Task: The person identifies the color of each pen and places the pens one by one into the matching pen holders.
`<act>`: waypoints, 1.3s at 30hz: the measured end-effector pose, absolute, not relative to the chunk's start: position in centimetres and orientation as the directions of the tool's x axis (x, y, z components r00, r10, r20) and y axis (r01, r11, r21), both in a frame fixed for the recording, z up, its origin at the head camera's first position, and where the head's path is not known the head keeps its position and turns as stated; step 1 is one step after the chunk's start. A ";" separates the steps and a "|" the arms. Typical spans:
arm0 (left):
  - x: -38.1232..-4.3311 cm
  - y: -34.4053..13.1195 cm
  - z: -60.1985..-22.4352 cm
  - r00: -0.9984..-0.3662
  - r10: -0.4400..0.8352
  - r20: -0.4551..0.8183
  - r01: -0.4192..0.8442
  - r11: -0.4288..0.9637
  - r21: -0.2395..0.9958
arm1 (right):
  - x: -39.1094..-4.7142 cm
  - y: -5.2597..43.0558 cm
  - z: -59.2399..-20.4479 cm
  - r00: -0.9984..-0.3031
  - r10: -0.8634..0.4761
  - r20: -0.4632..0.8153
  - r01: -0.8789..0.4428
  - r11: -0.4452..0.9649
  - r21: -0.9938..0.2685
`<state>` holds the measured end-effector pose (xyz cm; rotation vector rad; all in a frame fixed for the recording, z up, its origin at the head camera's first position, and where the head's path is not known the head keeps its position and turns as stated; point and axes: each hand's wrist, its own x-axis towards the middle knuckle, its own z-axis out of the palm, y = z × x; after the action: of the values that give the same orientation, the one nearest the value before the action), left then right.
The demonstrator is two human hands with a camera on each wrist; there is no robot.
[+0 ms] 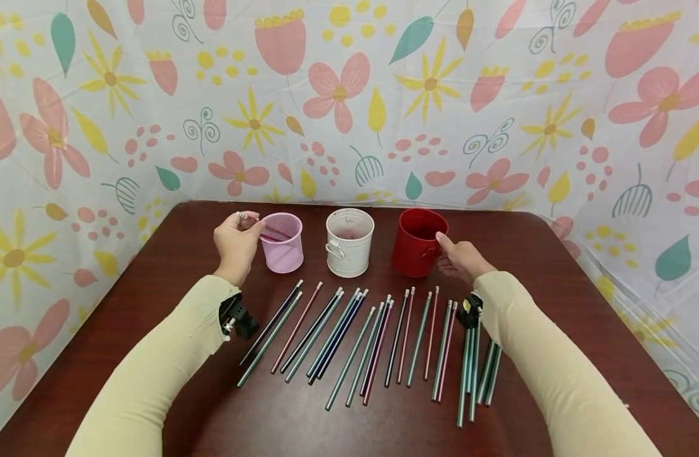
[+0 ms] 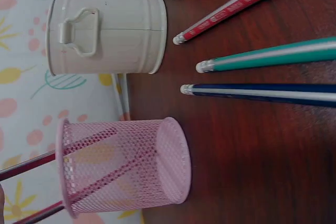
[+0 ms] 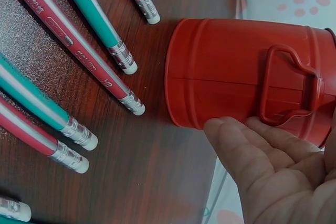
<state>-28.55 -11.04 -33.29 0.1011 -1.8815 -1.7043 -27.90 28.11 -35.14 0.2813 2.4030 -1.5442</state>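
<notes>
My left hand (image 1: 236, 246) pinches red pencils by their eraser ends at the rim of the pink mesh pencil cup (image 1: 284, 247). Through the mesh in the left wrist view, two red pencils (image 2: 113, 176) slant down inside the cup. On the right, my right hand (image 1: 462, 259) holds the red bucket (image 1: 412, 251), thumb at its rim and fingers against its outer side below the handle (image 3: 268, 85). Between the two containers stands a white bucket (image 1: 349, 251) with a side handle.
In front of the containers lies a spread row of green, dark blue and red pencils (image 1: 349, 362), eraser ends pointing away from me. Several green pencils (image 1: 469, 381) lie under my right forearm. A flower-patterned cloth (image 1: 338, 146) hangs behind the brown table (image 1: 224, 419).
</notes>
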 end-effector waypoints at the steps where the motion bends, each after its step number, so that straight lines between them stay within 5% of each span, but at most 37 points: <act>1: -28.6 -11.1 -33.4 -0.824 -0.431 0.367 0.318 0.184 0.930 | -27.9 28.1 -35.1 -0.945 0.018 -0.326 0.304 0.412 -0.859; 35: -29.2 -12.9 -37.2 -0.868 -0.442 0.226 0.066 0.349 0.935 | -27.8 27.9 -35.1 -0.943 0.004 -0.332 0.305 0.406 -0.861; 39: -28.8 -13.1 -37.5 -0.933 -0.335 0.135 -0.008 0.391 0.920 | -27.8 27.9 -35.1 -0.943 0.009 -0.332 0.308 0.396 -0.865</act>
<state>-28.77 -13.08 -37.48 0.2998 -2.3552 -1.5551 -27.78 27.91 -35.06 0.2780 2.3823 -1.5649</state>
